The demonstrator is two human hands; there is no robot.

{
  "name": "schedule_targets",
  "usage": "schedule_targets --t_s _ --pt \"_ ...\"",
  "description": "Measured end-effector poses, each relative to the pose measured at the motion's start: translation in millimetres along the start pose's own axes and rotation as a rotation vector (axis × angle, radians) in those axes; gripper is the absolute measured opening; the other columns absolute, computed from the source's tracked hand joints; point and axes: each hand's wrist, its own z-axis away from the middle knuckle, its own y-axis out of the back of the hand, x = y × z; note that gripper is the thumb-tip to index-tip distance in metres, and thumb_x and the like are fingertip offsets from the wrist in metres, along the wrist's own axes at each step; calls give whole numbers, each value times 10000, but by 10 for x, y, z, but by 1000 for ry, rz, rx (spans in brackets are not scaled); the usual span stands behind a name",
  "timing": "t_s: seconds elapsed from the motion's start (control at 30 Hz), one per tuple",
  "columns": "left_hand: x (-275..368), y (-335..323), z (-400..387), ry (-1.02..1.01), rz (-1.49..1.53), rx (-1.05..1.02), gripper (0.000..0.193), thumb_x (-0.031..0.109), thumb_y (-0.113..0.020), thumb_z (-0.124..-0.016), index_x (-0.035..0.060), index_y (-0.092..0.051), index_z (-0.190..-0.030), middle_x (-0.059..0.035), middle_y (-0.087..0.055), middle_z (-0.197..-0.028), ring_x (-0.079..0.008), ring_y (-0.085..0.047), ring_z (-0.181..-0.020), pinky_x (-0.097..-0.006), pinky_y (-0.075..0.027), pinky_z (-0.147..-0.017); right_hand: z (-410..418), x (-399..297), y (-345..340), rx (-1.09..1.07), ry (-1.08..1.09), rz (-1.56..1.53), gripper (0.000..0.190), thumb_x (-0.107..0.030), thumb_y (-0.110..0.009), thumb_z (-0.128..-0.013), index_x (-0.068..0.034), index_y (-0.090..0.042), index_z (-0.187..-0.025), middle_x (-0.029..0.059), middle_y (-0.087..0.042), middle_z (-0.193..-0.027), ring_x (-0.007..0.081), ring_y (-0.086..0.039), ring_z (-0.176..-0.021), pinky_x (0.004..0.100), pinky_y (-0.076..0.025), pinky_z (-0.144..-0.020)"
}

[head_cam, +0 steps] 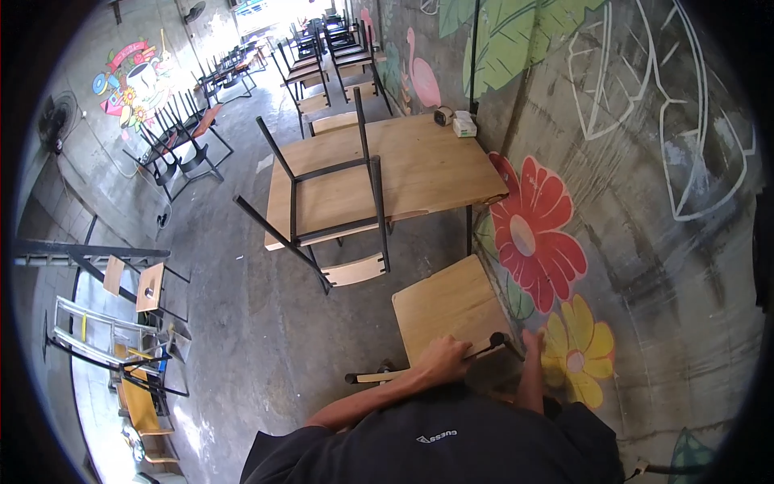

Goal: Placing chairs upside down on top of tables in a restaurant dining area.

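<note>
Close to my body stands a chair with a wooden seat (450, 302) and black metal frame, its seat facing up. My left hand (444, 357) rests at the near edge of that seat, by the black frame; its fingers are partly hidden, so I cannot tell its grip. On the right, my right hand (532, 342) is raised beside the chair's dark frame post, near the painted wall; its fingers are blurred. Ahead, a wooden table (435, 163) bears an upturned chair (331, 166) with black legs pointing up and its wooden backrest (354, 270) hanging below the table edge.
The concrete wall (635, 272) with painted flowers runs close along the right. A tissue pack (464, 124) and a small dark object (443, 115) sit at the table's far corner. More tables with upturned chairs (302, 66) stand beyond. Ladders (103, 333) and stools are at the left.
</note>
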Motion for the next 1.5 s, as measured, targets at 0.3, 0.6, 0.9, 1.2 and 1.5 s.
schedule_targets --t_s 0.3,0.6,0.9,1.2,1.5 --pt "-238 1 350 129 -110 -20 191 183 -610 -760 4 -649 -813 -248 -591 -663 -409 -603 -652 -462 -496 -640 950 -490 305 -679 -1448 -1032 586 -307 -587 -716 -74 -418 -1227 178 -428 -1260 323 -386 -1179 458 -359 -976" --pt "-708 592 612 310 -235 -278 237 171 -655 -653 -19 -650 -794 -245 -616 -750 -403 -607 -770 -443 -500 -701 1146 -533 251 -768 -1257 -1351 485 -324 -572 -758 -64 -451 -1149 182 -487 -1135 332 -491 -1023 455 -417 -882" --pt "-2539 819 1969 666 50 -127 319 172 -796 -543 44 -683 -813 -147 -663 -766 -288 -632 -758 -386 -488 -689 1643 -858 429 -958 -1338 -1384 451 -392 -555 -758 3 -558 -974 206 -574 -944 361 -560 -911 482 -459 -856" --pt "-3670 213 3172 1162 356 343 358 20 -767 -551 24 -667 -895 -63 -669 -802 -166 -581 -770 -359 -474 -684 2135 -1302 729 -1364 -990 -1333 436 -343 -490 -773 70 -626 -793 310 -597 -1008 438 -527 -1047 520 -380 -982" --pt "-4105 -858 3880 1534 1208 1649 241 38 -560 -748 -8 -572 -984 -165 -609 -861 -261 -611 -750 -412 -501 -625 2397 -1800 799 -1920 -417 -1110 311 -99 -453 -813 62 -546 -1063 281 -533 -1197 362 -495 -1162 450 -356 -1037"
